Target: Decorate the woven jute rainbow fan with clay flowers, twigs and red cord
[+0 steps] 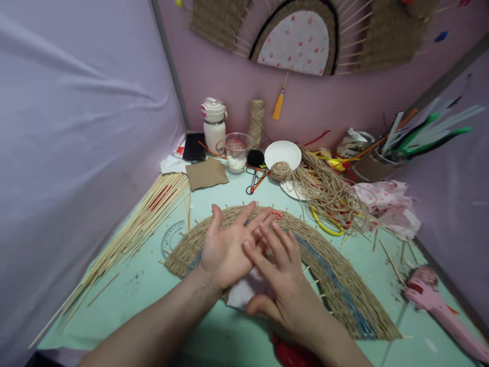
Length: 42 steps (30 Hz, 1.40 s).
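Palm up, my left hand (231, 250) is held over the woven arch with its fingers stretched out. My right hand (280, 270) lies across the left one's fingers, its own fingers spread and touching or very close to them. I see nothing held in either hand. Beneath them the arch of woven twine (344, 265), with a blue band and thin sticks poking from its edges, lies on the table. A few small red-pink beads or bits (277, 214) rest on its top. A white fabric piece (246, 291) shows partly under my hands.
Thin wooden sticks (133, 239) lie left beside a clear protractor (172, 237). A cup of white beads (237, 158), a white bottle (214, 125) and a twine spool (256, 122) stand behind. Loose twine (328, 188) is heaped back right; a pink glue gun (439, 306) lies right.
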Each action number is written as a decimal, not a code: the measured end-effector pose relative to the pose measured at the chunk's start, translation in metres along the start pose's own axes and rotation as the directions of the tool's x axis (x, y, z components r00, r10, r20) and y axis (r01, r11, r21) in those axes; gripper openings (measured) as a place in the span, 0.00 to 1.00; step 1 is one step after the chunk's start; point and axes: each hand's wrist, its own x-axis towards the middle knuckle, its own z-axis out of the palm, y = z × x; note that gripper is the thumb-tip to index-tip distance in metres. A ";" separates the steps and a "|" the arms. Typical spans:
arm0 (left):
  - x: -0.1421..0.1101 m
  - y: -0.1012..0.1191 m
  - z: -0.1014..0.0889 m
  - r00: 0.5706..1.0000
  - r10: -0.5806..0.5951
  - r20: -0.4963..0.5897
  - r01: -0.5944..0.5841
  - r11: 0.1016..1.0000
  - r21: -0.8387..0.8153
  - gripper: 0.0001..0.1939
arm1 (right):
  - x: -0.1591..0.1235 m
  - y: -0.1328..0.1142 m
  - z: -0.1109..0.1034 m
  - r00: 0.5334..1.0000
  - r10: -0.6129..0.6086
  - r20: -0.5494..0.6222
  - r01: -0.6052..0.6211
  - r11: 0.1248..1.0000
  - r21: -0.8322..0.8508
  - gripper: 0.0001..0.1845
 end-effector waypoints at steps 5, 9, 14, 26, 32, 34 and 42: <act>0.000 -0.001 0.001 0.996 -0.086 -0.023 0.086 0.996 -0.011 0.41 | 0.001 0.000 -0.001 1.000 -0.011 0.004 0.011 1.000 0.002 0.47; 0.000 0.001 0.002 1.000 0.026 -0.018 -0.026 0.999 -0.020 0.39 | 0.001 0.000 -0.003 0.999 -0.030 -0.011 0.030 0.999 0.020 0.44; 0.000 0.001 0.002 0.996 -0.072 -0.048 0.073 0.997 0.015 0.41 | 0.003 -0.001 -0.002 0.999 -0.038 -0.011 0.038 0.999 0.017 0.47; 0.000 0.000 0.001 1.000 0.005 -0.021 -0.005 1.000 -0.012 0.35 | 0.003 -0.001 -0.004 0.999 -0.032 -0.001 0.032 0.999 0.029 0.42; -0.001 -0.002 0.002 0.991 -0.129 -0.032 0.128 0.992 -0.012 0.37 | 0.003 -0.001 -0.006 0.999 -0.042 0.004 0.042 0.999 0.024 0.44; -0.001 0.000 0.003 0.999 -0.045 -0.018 0.044 0.998 -0.048 0.36 | 0.003 0.001 -0.006 0.999 -0.052 0.000 0.052 0.998 0.019 0.41; -0.001 0.002 0.003 0.997 -0.081 -0.013 0.078 0.986 -0.148 0.38 | 0.004 0.002 -0.004 0.997 -0.070 -0.032 0.069 0.997 -0.017 0.40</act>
